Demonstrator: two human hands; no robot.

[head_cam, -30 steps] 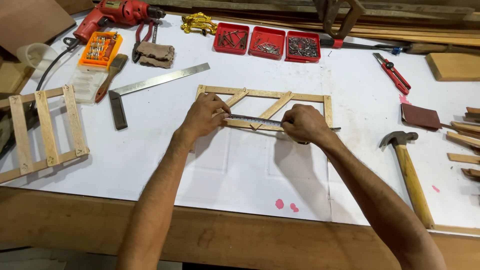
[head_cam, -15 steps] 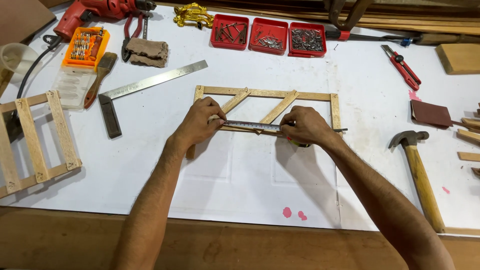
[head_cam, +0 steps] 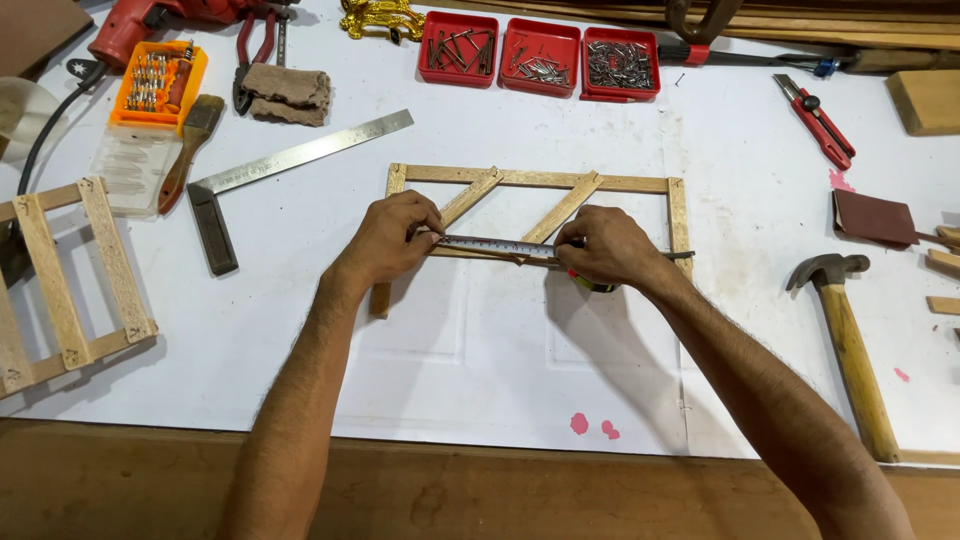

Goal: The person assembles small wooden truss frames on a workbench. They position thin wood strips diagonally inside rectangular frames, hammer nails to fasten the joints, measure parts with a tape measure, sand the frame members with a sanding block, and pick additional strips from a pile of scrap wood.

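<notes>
Head view shows the tape measure (head_cam: 497, 245) stretched flat along the lower rail of the wooden frame (head_cam: 530, 180), which lies in the middle of the white counter (head_cam: 480, 370). My left hand (head_cam: 390, 238) pinches the free end of the tape with its fingertips against the frame's left side, and my right hand (head_cam: 608, 246) is closed around the yellow tape case, pressing it down near the frame's right upright. Two slanted slats cross the frame just above the tape. To my left lie a steel square (head_cam: 265, 175) and a slatted wooden rack (head_cam: 70, 280) at the counter's edge. A hammer (head_cam: 845, 330) rests to my right, well apart from the frame. Three red trays of nails and screws (head_cam: 540, 45) sit along the far side, with red-handled pliers (head_cam: 818, 118) farther right.
</notes>
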